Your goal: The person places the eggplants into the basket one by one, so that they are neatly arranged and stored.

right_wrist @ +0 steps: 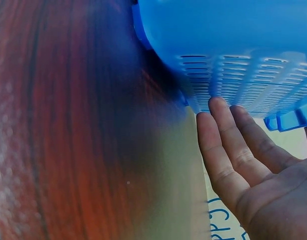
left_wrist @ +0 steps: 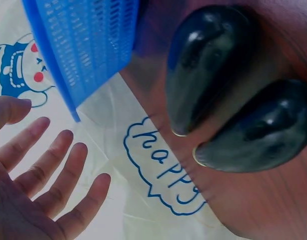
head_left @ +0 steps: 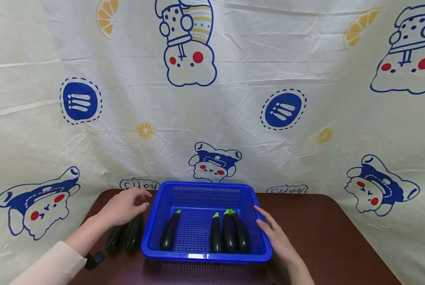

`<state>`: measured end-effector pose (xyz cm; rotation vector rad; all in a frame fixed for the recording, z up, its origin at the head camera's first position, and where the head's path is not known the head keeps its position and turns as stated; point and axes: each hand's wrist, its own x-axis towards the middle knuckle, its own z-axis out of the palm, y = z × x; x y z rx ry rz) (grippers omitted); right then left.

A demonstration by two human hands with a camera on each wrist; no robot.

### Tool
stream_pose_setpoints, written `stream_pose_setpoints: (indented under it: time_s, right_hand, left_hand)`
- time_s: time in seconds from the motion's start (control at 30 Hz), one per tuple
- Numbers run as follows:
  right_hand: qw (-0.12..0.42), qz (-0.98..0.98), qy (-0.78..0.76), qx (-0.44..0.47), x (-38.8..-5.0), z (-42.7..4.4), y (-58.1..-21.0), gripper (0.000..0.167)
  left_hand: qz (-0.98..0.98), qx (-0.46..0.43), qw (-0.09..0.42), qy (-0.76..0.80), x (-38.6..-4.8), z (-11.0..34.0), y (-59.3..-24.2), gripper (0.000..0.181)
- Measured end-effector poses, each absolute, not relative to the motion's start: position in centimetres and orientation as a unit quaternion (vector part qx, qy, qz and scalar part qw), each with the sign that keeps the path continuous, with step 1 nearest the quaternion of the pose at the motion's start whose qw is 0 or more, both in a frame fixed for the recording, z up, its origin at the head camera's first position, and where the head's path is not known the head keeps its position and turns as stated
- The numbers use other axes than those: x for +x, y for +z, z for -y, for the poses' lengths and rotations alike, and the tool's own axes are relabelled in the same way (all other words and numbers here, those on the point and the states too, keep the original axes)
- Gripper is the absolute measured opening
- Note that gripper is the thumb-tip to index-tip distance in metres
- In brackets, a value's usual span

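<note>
A blue basket (head_left: 206, 256) stands on the table, holding one eggplant (head_left: 170, 232) at its left and three at its right. Left of the basket, two more eggplants (left_wrist: 208, 65) lie side by side on the table. My left hand (head_left: 124, 206) is over their far ends, fingers spread and relaxed, holding nothing; the left wrist view shows the palm beside the basket wall. My right hand (head_left: 277, 239) touches the basket's right side, its fingers (right_wrist: 238, 145) extended against the slotted wall in the right wrist view.
The dark brown table (head_left: 312, 237) extends to the right of the basket. A pale printed cloth (head_left: 233, 111) hangs behind the table's back edge. A small black object (head_left: 94, 260) is by my left sleeve.
</note>
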<state>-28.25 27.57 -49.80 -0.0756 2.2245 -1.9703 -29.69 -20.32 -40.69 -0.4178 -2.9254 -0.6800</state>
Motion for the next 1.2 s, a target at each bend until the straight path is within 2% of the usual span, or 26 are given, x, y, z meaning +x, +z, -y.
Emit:
stream_pose_setpoints:
  time_s: [0.37,0.8,1.2]
  right_hand:
    - [0.084,-0.748,-0.658,-0.020,-28.2,-27.4,-49.9,0.052]
    - [0.085,-0.741,-0.666,-0.019,-28.2,-27.6,-49.8,0.051]
    - [0.082,-0.750,-0.656,-0.015,-28.3,-27.5,-50.0,0.049]
  left_hand:
    - [0.970,-0.109,0.042,-0.214,-29.6,22.7,-42.0,0.036]
    - [0.975,-0.070,-0.028,-0.211,-29.5,25.3,-44.0,0.054]
    - [0.972,-0.086,-0.059,-0.209,-29.4,26.7,-45.5,0.054]
